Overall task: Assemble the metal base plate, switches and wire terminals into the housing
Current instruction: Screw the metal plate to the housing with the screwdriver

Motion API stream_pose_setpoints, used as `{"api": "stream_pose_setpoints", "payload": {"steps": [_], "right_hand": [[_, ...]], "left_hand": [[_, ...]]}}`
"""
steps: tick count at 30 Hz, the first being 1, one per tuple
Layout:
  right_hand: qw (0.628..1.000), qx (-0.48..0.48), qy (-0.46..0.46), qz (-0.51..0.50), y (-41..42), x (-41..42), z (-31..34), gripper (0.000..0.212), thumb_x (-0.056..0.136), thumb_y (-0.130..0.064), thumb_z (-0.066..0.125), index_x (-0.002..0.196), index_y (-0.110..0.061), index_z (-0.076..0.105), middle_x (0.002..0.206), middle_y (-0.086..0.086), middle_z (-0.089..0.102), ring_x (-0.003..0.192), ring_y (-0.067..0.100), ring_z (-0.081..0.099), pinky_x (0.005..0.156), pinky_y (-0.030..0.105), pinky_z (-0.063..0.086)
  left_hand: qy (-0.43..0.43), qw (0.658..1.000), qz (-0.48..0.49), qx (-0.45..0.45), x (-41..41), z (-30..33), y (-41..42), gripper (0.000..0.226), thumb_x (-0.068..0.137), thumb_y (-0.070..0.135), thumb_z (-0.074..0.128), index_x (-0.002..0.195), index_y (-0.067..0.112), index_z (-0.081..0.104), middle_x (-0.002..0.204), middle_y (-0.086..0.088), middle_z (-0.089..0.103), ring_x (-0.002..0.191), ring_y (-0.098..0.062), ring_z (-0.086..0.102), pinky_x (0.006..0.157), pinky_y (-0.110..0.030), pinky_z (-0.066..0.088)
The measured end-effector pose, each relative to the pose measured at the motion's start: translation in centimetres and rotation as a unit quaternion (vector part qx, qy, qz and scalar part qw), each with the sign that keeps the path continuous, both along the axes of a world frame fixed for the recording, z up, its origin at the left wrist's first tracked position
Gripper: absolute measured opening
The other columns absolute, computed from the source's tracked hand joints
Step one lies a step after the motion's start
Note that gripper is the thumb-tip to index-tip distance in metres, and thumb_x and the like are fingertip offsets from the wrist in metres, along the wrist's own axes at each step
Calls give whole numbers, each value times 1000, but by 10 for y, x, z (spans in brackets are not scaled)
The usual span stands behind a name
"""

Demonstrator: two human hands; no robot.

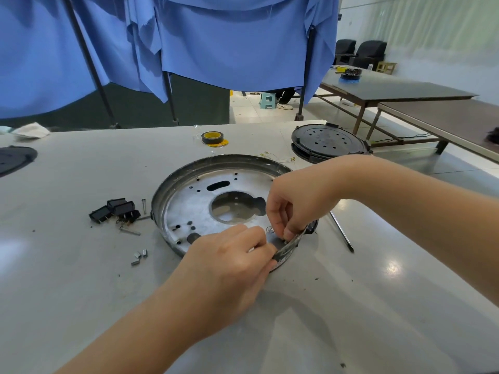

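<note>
A round shallow housing (172,182) lies in the middle of the grey table with the silver metal base plate (189,201) inside it. My left hand (226,263) grips the housing's near rim. My right hand (294,206) reaches over the right side and pinches the rim wall (286,249) at the front, beside a small screw (270,230). Several black rocker switches (114,210) lie in a heap left of the housing. Thin wires with ring terminals (278,157) lie behind it.
Loose pins (130,231) and small metal clips (139,257) lie left of the housing. A screwdriver (341,233) lies to its right. A tape roll (212,138) and a black round cover (328,143) sit at the back; another black part (13,157) at far left.
</note>
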State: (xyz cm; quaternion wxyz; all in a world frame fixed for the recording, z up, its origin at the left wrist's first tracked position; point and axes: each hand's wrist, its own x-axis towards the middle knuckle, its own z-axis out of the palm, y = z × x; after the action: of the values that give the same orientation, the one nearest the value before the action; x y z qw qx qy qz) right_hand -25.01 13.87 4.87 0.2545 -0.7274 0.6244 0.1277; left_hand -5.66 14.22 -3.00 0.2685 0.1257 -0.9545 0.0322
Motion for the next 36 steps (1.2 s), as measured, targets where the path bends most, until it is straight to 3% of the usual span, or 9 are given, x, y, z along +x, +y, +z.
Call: {"api": "stream_pose_setpoints", "payload": {"steps": [6, 10, 15, 18, 23, 27, 30, 33, 36], "right_hand": [[1000, 20, 16, -4, -1, 3, 3, 16, 82, -21, 72, 71, -32, 67, 67, -18, 66, 61, -6, 58, 62, 13, 45], [1000, 13, 23, -17, -5, 3, 5, 14, 82, -23, 71, 72, -33, 68, 62, -21, 65, 58, -10, 58, 53, 6, 40], [999, 17, 21, -36, -4, 0, 4, 5, 83, -30, 70, 80, -32, 71, 65, -22, 66, 62, -10, 58, 59, 11, 39], [996, -47, -38, -73, 0, -15, 11, 12, 86, -37, 65, 89, -30, 75, 74, -20, 71, 68, -10, 63, 71, 14, 48], [900, -293, -118, -300, 3, -75, -2, 16, 90, -28, 61, 79, -18, 67, 77, -1, 70, 69, 11, 65, 60, 21, 52], [865, -257, -25, -430, -2, -94, -51, 33, 86, -32, 65, 93, 0, 70, 80, 14, 69, 69, 22, 62, 75, 39, 57], [851, -259, -12, -457, -9, -94, -74, 42, 80, -45, 68, 80, -4, 62, 68, 9, 59, 70, 26, 61, 63, 30, 48], [844, -271, -21, -463, -17, -92, -86, 43, 76, -45, 71, 65, -12, 45, 60, 4, 45, 60, 24, 49, 49, 27, 34], [835, -278, -21, -473, -20, -90, -91, 34, 76, -39, 69, 74, -9, 54, 68, 7, 53, 67, 25, 53, 52, 28, 37]], "left_hand": [[-9, 1000, 7, 0, -1, 0, 1, 25, 91, 23, 50, 76, 13, 67, 74, 3, 57, 59, -18, 51, 44, -33, 44], [-15, 1000, 5, 16, 0, -1, -2, 24, 93, 24, 50, 81, 13, 67, 77, 3, 58, 62, -18, 52, 46, -34, 45], [-22, 999, 6, 39, 0, 1, -3, 23, 92, 27, 49, 84, 17, 68, 77, 5, 58, 63, -17, 54, 47, -34, 45], [-43, 996, 18, 72, 1, 4, -5, 30, 92, 36, 45, 83, 21, 69, 75, 9, 58, 65, -13, 56, 49, -28, 44], [-52, 978, 70, 192, 0, 17, -13, 57, 83, 71, 23, 87, 36, 67, 81, 19, 57, 74, 1, 55, 60, -16, 39], [-51, 949, 66, 303, -5, 34, -24, 49, 86, 67, 31, 81, 34, 67, 83, 14, 62, 78, -4, 58, 66, -20, 47], [-66, 939, 78, 330, -19, 44, -31, 17, 88, 48, 54, 88, 40, 69, 87, 23, 63, 83, 0, 57, 69, -13, 45], [-133, 932, 71, 331, -36, 46, -36, 15, 86, 44, 64, 99, 38, 70, 89, 21, 66, 81, 1, 59, 69, -11, 45], [-170, 927, 65, 329, -51, 46, -36, 16, 86, 39, 66, 102, 37, 71, 89, 22, 67, 82, 2, 60, 70, -11, 44]]}}
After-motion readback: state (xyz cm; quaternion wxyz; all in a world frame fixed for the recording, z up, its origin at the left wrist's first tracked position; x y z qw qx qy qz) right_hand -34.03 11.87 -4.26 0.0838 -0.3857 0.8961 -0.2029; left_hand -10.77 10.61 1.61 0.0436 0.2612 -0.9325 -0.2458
